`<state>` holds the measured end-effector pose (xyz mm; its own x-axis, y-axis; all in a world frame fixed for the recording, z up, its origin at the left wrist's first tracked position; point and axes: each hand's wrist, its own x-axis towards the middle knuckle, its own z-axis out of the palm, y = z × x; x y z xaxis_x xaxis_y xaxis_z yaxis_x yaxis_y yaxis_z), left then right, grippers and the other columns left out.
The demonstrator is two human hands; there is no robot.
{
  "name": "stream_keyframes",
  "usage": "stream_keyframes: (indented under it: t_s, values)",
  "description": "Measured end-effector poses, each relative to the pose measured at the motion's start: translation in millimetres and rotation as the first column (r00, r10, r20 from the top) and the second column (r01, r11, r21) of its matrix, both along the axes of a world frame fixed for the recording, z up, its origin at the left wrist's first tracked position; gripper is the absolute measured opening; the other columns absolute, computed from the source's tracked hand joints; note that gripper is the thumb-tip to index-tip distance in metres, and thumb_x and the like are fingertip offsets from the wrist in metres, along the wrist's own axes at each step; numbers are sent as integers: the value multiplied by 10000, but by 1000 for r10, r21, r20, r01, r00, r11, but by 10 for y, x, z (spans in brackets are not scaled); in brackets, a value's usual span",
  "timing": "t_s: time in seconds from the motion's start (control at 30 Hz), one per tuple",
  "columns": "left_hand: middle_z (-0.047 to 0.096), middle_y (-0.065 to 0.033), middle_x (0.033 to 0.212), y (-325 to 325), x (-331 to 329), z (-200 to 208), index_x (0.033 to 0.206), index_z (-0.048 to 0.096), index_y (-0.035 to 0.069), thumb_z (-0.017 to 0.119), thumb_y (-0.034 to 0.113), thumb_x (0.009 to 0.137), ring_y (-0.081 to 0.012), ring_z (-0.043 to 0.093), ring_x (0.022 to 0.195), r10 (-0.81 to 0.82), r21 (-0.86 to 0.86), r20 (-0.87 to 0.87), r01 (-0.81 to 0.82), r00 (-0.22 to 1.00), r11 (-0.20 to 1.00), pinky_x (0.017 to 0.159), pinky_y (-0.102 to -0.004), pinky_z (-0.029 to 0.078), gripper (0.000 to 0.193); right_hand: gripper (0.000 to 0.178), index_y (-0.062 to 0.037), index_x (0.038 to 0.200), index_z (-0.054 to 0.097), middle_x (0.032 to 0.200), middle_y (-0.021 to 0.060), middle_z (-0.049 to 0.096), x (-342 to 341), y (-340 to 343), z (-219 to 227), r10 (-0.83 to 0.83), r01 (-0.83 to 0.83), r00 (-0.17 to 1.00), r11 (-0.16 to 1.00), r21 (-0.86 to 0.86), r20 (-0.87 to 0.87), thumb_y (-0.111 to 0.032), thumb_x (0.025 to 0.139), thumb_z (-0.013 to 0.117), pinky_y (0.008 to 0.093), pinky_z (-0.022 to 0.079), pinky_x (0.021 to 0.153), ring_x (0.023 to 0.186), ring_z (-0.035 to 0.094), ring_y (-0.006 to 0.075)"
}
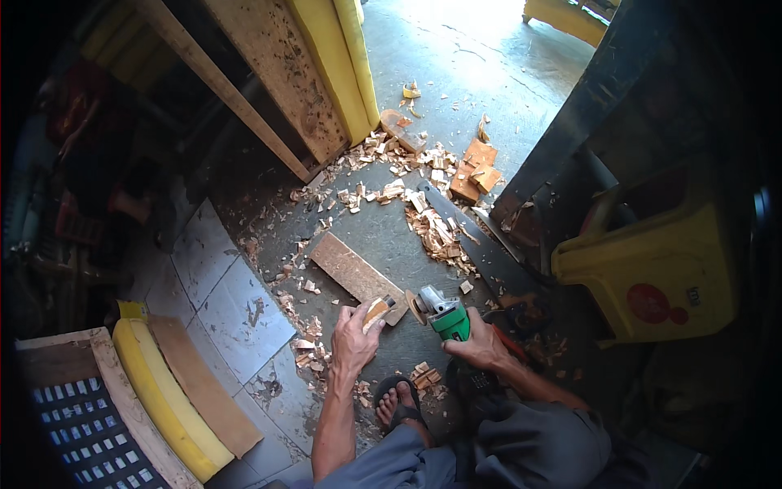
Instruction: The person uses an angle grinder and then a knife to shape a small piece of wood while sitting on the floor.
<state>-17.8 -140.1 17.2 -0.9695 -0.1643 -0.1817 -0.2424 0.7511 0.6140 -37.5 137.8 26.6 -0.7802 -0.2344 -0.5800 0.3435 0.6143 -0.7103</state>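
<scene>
The left hand (353,341) holds a small wood piece (375,314). The right hand (482,345) grips a green grinder (450,323) (its round disc (415,308) is near the wood piece).

Brightly lit at the far end, the grey floor (375,232) darkens sideways; pale tiles (232,318) lie left.

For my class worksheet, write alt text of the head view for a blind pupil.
A person's right hand grips a green angle grinder, its disc close to a small dark-tipped wooden piece held in the left hand. A flat board lies on a floor strewn with wood chips, with a handsaw and a yellow container to the right.
</scene>
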Motion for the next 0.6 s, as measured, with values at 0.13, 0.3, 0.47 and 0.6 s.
stream_keyframes:
  t_s: [0.13,0.3,0.47,0.6]
  values:
    - [659,-204,1082,106,62,-34,1338,663,85,752,253,899,-406,690,981,-20,21,3,20,1000,1000,833,-479,560,479,664,7,1206,430,1078,318,657,-49,-33,-15,42,-4,975,986,168,-219,-361,768,767,552,538,857,985,673,506]
    - [662,-190,1054,215,80,50,1347,657,96,757,236,893,-398,696,939,-36,-20,3,36,999,999,814,-477,564,486,608,-4,1185,444,1117,292,651,-136,-49,63,108,-29,957,959,282,-269,-337,778,749,564,541,854,975,669,503]
    - [649,-168,1023,230,63,73,1334,666,121,771,206,871,-392,690,926,-43,-46,-26,42,999,998,787,-477,562,482,597,-14,1197,454,1101,268,645,-142,-66,154,184,-102,948,948,301,-261,-335,784,742,561,542,824,953,674,485]
    - [639,-128,1015,224,57,79,1301,686,148,779,178,843,-349,672,921,-105,-108,-78,97,991,989,799,-463,542,468,597,-16,1194,455,1098,267,647,-120,-42,136,184,-104,949,950,294,-258,-343,784,742,564,535,833,954,671,488]
